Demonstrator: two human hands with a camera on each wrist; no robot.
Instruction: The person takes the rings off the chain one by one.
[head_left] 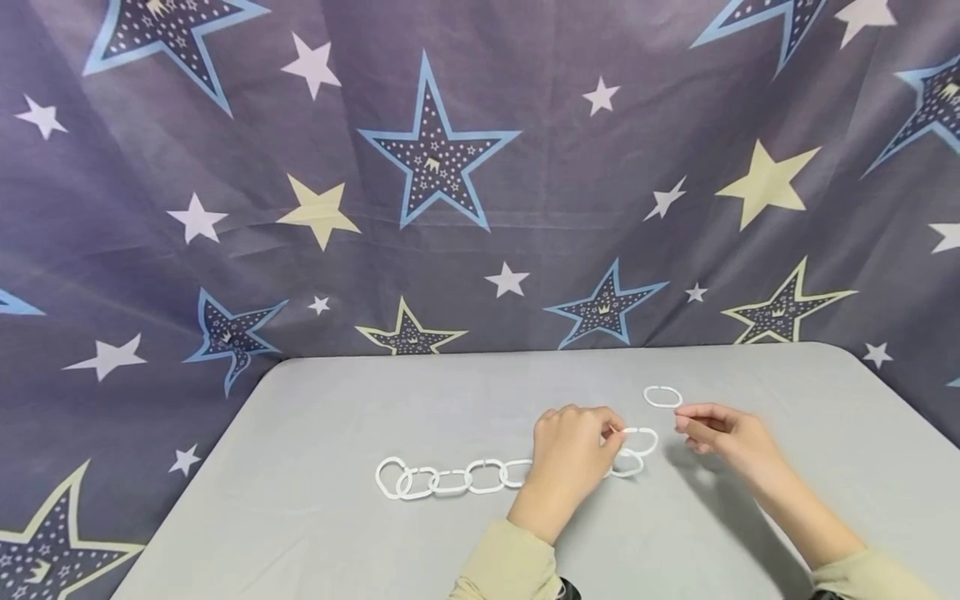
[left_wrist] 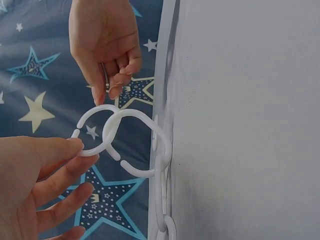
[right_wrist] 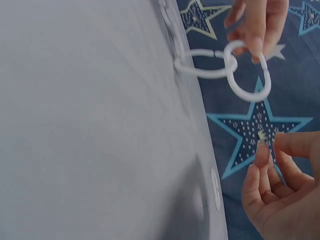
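Note:
My left hand [head_left: 570, 457] pinches the end link [left_wrist: 92, 152] of a white plastic chain [head_left: 468, 477] between thumb and fingertips. That link is raised and hooked through a second link [left_wrist: 166, 145], and each shows a small gap in its side. From there the chain runs leftward along the table, partly hidden behind the left hand. My right hand [head_left: 738, 442] is held above the table with nothing between its loosely bent fingers, thumb and index tips slightly apart. A loose white link [head_left: 663, 406] lies just beyond the right fingertips.
The grey table [head_left: 315, 550] has its far edge against a dark curtain [head_left: 540, 275] printed with stars. The right arm casts a shadow [head_left: 738, 508] across the tabletop.

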